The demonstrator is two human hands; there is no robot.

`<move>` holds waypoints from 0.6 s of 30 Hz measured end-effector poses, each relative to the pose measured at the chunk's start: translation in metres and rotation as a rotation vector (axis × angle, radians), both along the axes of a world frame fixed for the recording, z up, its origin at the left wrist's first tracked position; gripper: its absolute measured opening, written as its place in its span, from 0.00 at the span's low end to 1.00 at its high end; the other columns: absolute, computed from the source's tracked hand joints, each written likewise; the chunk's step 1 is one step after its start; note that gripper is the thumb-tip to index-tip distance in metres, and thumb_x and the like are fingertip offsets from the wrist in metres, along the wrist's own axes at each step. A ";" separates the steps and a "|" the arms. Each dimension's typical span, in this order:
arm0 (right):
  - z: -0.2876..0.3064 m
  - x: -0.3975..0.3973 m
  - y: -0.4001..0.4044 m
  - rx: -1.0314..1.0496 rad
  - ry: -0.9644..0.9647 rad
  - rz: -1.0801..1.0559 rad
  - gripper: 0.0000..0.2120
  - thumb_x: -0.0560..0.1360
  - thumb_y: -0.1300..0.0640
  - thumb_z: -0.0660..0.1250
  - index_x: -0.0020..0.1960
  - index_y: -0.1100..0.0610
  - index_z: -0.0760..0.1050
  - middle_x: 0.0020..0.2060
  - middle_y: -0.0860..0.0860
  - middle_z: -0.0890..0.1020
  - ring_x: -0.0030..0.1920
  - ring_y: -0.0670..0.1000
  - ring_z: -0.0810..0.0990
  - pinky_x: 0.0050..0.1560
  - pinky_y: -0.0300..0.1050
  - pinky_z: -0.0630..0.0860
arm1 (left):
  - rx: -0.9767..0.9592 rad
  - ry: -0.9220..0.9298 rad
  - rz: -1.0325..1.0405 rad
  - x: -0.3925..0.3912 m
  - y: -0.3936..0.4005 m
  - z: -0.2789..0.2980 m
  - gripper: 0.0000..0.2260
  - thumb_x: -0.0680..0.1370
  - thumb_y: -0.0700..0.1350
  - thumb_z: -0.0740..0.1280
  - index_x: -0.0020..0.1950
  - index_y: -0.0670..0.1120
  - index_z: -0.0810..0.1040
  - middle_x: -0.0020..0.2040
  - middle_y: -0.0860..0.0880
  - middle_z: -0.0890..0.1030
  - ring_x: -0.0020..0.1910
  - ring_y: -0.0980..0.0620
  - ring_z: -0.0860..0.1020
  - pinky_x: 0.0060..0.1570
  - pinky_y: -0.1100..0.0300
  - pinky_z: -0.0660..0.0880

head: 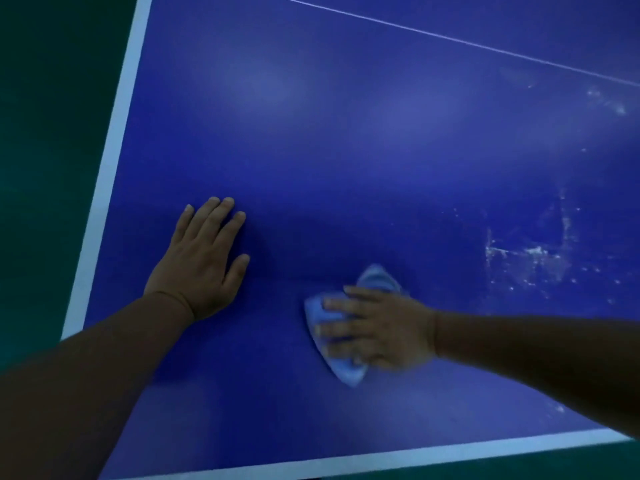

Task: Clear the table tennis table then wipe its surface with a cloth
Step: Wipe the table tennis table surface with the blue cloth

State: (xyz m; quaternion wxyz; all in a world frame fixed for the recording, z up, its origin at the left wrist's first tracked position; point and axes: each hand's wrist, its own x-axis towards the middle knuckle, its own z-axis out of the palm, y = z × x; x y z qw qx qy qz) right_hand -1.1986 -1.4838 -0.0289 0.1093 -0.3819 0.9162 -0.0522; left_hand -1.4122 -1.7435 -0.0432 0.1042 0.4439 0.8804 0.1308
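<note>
The left hand (199, 261) lies flat with straight fingers on the blue tabletop (346, 133), its grip slack and holding nothing, while the right hand (377, 329) presses a light blue cloth (346, 372) against the surface with extended fingers, blurred. White smudges (530, 258) mark the surface to the right of the cloth, well apart from it. White border lines (114, 150) run along the left and near edges, a thin white line (450, 38) crosses the far part, and green floor (41, 133) lies beyond.
</note>
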 end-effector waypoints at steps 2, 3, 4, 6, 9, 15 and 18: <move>0.005 0.026 0.017 0.021 -0.022 0.046 0.20 0.82 0.46 0.55 0.72 0.49 0.71 0.74 0.50 0.70 0.77 0.61 0.61 0.73 0.63 0.61 | 0.035 -0.036 0.024 0.000 0.000 0.001 0.31 0.79 0.57 0.51 0.76 0.38 0.66 0.78 0.40 0.62 0.79 0.42 0.56 0.78 0.43 0.46; 0.006 0.021 0.032 0.060 -0.001 0.006 0.21 0.83 0.46 0.51 0.70 0.51 0.73 0.72 0.52 0.72 0.74 0.63 0.66 0.71 0.64 0.65 | 0.052 -0.061 0.044 0.000 0.001 0.003 0.32 0.79 0.58 0.51 0.76 0.38 0.66 0.78 0.41 0.62 0.79 0.42 0.56 0.78 0.45 0.45; 0.006 0.010 0.048 0.098 0.043 -0.089 0.21 0.83 0.48 0.50 0.67 0.54 0.75 0.69 0.56 0.75 0.70 0.66 0.70 0.66 0.65 0.69 | 0.070 -0.086 0.064 0.003 0.001 0.005 0.32 0.79 0.58 0.51 0.76 0.38 0.65 0.78 0.41 0.61 0.79 0.42 0.55 0.78 0.46 0.44; 0.007 -0.015 0.079 0.100 0.134 -0.456 0.19 0.81 0.53 0.56 0.66 0.60 0.76 0.67 0.61 0.76 0.66 0.70 0.73 0.61 0.68 0.74 | 0.104 -0.101 0.114 0.016 0.002 0.010 0.33 0.78 0.57 0.51 0.77 0.37 0.64 0.78 0.40 0.61 0.79 0.42 0.55 0.78 0.47 0.43; 0.009 -0.030 0.107 0.036 0.176 -0.939 0.21 0.83 0.58 0.58 0.74 0.59 0.69 0.75 0.57 0.67 0.76 0.65 0.62 0.70 0.66 0.64 | 0.139 -0.029 0.220 0.066 -0.001 0.016 0.30 0.79 0.54 0.53 0.76 0.36 0.65 0.77 0.38 0.63 0.78 0.39 0.58 0.77 0.44 0.46; -0.007 0.088 0.010 0.070 0.156 -0.574 0.23 0.79 0.52 0.55 0.72 0.53 0.71 0.74 0.55 0.70 0.73 0.64 0.67 0.69 0.60 0.62 | 0.169 -0.012 0.383 0.203 -0.009 0.016 0.26 0.79 0.50 0.56 0.72 0.38 0.70 0.75 0.39 0.67 0.74 0.39 0.64 0.77 0.41 0.50; -0.004 0.175 -0.012 -0.016 0.047 -0.326 0.22 0.83 0.46 0.54 0.77 0.46 0.64 0.78 0.49 0.62 0.79 0.58 0.56 0.76 0.60 0.55 | 0.109 0.030 0.361 0.252 -0.009 0.010 0.24 0.79 0.51 0.57 0.70 0.39 0.73 0.73 0.38 0.68 0.73 0.37 0.65 0.75 0.37 0.54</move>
